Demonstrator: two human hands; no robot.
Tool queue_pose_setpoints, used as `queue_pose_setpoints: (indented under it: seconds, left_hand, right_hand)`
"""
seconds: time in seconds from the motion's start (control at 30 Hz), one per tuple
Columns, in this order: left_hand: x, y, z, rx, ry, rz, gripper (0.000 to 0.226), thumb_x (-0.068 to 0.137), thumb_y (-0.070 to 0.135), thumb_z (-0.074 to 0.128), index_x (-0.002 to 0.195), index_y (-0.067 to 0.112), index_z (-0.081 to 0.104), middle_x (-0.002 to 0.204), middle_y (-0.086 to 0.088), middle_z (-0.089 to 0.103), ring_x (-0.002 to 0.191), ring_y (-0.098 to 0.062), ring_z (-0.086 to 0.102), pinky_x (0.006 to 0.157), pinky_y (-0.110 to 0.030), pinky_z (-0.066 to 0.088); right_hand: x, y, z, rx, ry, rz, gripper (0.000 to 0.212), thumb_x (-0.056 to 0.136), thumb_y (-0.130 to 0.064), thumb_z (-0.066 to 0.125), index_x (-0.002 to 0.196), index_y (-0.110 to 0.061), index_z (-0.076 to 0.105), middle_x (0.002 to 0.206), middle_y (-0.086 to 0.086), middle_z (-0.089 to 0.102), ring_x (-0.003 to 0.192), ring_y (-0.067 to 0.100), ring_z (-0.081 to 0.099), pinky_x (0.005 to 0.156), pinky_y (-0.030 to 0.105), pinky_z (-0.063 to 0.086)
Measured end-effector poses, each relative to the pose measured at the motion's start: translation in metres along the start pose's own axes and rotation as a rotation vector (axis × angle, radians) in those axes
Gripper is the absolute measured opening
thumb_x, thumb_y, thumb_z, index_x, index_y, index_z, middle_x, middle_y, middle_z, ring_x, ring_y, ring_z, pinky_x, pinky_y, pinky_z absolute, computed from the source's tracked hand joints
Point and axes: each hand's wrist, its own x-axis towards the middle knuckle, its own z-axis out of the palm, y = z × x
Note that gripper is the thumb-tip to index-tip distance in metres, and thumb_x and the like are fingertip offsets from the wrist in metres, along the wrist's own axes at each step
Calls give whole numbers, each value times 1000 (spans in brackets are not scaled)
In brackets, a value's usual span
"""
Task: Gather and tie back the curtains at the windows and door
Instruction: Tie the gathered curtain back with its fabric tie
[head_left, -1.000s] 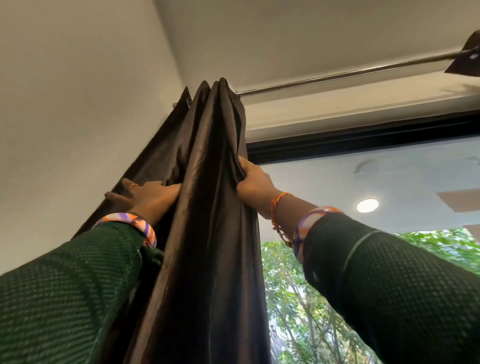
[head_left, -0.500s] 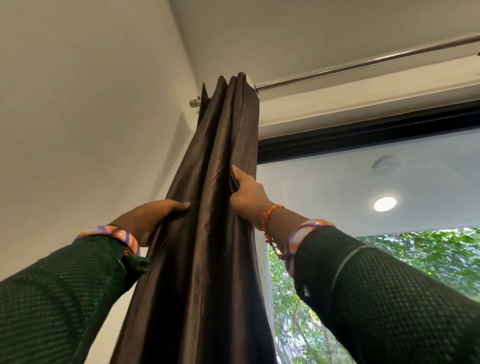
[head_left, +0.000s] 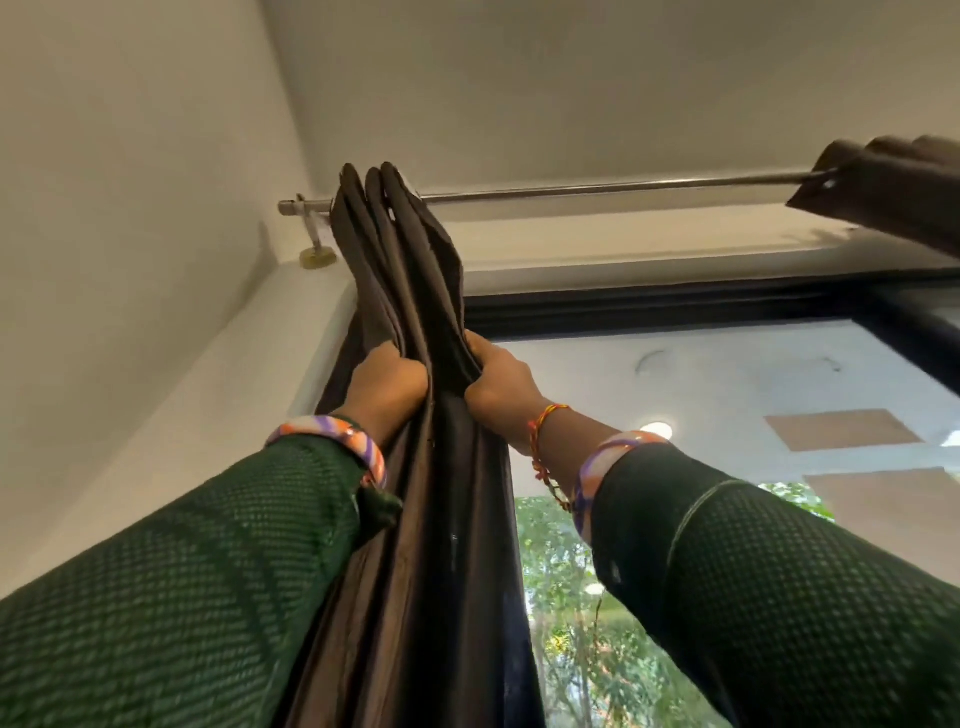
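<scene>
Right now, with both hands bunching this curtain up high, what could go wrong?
Pulling down hard on the dark curtain could strain the rod and its wall bracket. The left hand and right hand each grip only some folds, so others may slip loose before tying.

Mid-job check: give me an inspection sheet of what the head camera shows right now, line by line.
Surface: nothing seen; the view looks up at wall and ceiling.
Job's things: dark brown curtain bunched in folds at the left end of the rod; no tie seen. A second curtain hangs at the far right.
Clutter: nothing seen.
Grippers: left hand and right hand each closed on the curtain's folds, side by side.
Cables: nothing seen.
Surroundings: rod bracket in the corner, black window frame, trees outside the glass.
</scene>
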Motion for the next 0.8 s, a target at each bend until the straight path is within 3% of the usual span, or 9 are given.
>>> queue_pose_setpoints:
  seconds: [0.3,0.43,0.53,0.63,0.7,0.8]
  left_hand:
    - [-27,84,83,-97,-22,-1,45,87,7,44,131,4,45,132,-22,49,123,-36,45,100,-34,37]
    - [-39,98,94,-156,-32,-15,42,88,11,46,130,7,48,131,-20,50,122,-36,45,100,-34,36]
    - [-47,89,90,-202,-36,-37,39,87,15,50,126,9,51,126,-17,55,117,-33,50,93,-30,38]
    - [-64,62,89,-185,-43,-83,41,81,23,54,120,11,56,120,-18,60,111,-34,55,97,-36,44]
    - [-83,40,91,-140,-51,-113,45,78,31,57,116,8,55,118,-19,61,109,-35,57,93,-39,47]
    - [-116,3,91,-75,-62,-154,38,83,26,59,113,4,50,118,-20,58,108,-37,55,86,-34,44]
  right_hand:
    - [-9,35,-85,-112,-17,18,56,87,-8,49,140,-25,42,135,14,52,124,33,48,108,43,38]
    - [-21,48,-107,-112,11,38,56,87,-7,49,139,-27,43,127,16,57,118,35,51,104,44,41]
    - [-29,44,-108,-103,21,50,55,86,-8,50,138,-23,41,123,18,57,115,36,52,102,45,43]
    - [-47,35,-92,-143,62,64,59,83,-10,51,139,-17,33,123,18,55,113,39,53,97,45,44]
    - [-62,34,-76,-172,79,88,64,83,-7,51,141,-15,27,129,17,49,115,40,51,94,45,43]
    - [-87,42,-47,-190,45,116,76,83,-5,54,147,-17,14,144,16,35,121,38,48,96,48,42]
